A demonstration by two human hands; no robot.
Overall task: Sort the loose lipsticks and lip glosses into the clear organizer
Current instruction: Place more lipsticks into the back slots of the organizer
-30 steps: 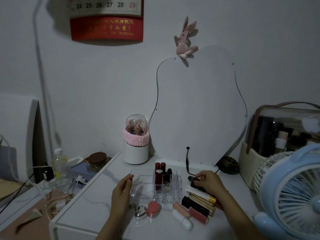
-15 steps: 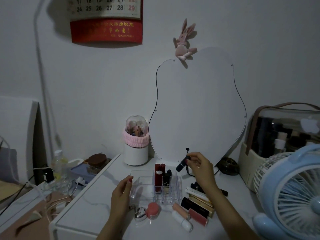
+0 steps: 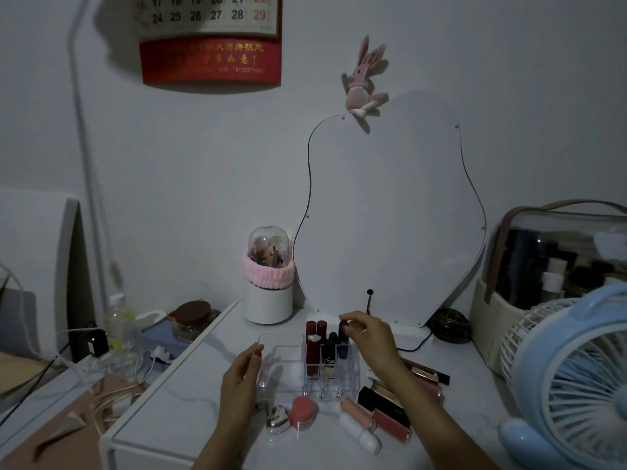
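Dark lipstick (image 3: pixel 343 330) upright in back-right slot of clear organizer (image 3: pixel 281 361) on worktop (image 3: pixel 176 405), right hand (image 3: pixel 368 337) pinching its top, left hand (image 3: pixel 242 371) fingers loosely curled against organizer's left side.

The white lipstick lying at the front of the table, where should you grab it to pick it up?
Probably pinch the white lipstick around its middle, coming straight down from above. It lies flat, a long round tube, with its left side bare; a peach tube lies close along its right side.
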